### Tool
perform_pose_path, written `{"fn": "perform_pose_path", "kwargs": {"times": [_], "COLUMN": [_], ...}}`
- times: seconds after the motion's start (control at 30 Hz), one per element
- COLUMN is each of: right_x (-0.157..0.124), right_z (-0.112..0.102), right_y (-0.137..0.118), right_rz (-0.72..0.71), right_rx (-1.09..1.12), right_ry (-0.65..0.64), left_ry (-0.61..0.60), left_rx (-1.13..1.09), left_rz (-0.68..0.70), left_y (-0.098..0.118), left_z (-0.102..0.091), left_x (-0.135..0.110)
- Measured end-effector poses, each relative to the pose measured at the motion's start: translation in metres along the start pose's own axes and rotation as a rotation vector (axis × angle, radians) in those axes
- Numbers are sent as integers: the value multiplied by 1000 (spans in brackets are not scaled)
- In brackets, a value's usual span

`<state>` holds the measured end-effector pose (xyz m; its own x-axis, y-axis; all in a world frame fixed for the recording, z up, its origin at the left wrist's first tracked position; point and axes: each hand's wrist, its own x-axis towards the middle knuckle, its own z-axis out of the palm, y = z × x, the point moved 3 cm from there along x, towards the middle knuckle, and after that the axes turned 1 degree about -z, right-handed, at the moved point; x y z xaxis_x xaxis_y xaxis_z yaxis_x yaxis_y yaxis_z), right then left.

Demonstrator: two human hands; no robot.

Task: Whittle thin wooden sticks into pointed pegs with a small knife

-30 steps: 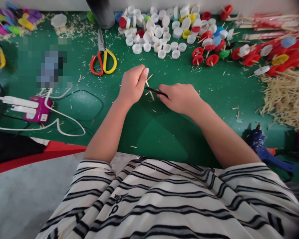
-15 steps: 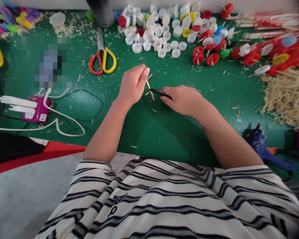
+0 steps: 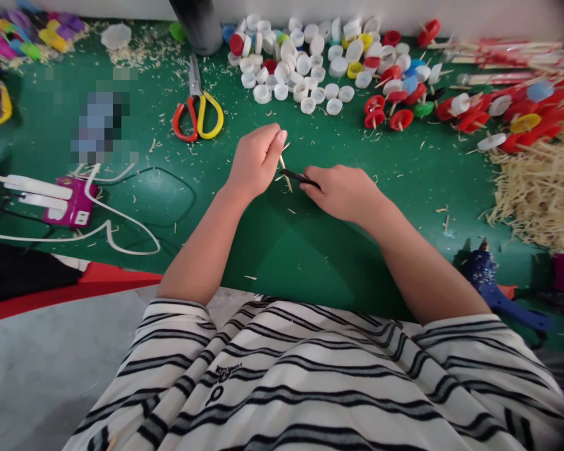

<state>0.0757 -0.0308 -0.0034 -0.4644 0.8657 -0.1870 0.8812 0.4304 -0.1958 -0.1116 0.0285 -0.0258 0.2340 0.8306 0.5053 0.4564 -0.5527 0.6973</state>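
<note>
My left hand (image 3: 256, 160) is closed in a pinch on a thin wooden stick (image 3: 284, 173) that points down to the green table (image 3: 282, 244). My right hand (image 3: 343, 191) grips a dark narrow blade (image 3: 297, 177), whose tip lies against the stick. Both hands hover just above the table's middle, a few centimetres apart.
Red and yellow scissors (image 3: 197, 113) lie behind the left hand. A heap of white and coloured bottle caps (image 3: 310, 59) lines the back, with capped sticks (image 3: 390, 109) to the right. Wooden sticks (image 3: 540, 188) pile at the right edge, beside a blue glue gun (image 3: 493, 285). A purple power strip (image 3: 70, 207) with white cables sits left.
The right hand with the blade has slid slightly along the stick; the left hand holds nearly still. The view has shifted a little.
</note>
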Motion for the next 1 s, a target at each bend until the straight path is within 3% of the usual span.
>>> {"fn": "perform_pose_path", "kwargs": {"times": [0.43, 0.8, 1.0], "right_x": [-6, -2, -5], "right_z": [10, 3, 3], "right_y": [-5, 0, -8], "right_rz": [12, -11, 53], "right_rx": [-42, -32, -82], "right_ry": [-60, -62, -86], "left_ry": [-9, -66, -69], "left_rx": [20, 9, 31], "left_rz": [-21, -12, -9], "left_y": [3, 10, 10], "left_z": [-1, -4, -4], "left_x": [-4, -4, -5]}}
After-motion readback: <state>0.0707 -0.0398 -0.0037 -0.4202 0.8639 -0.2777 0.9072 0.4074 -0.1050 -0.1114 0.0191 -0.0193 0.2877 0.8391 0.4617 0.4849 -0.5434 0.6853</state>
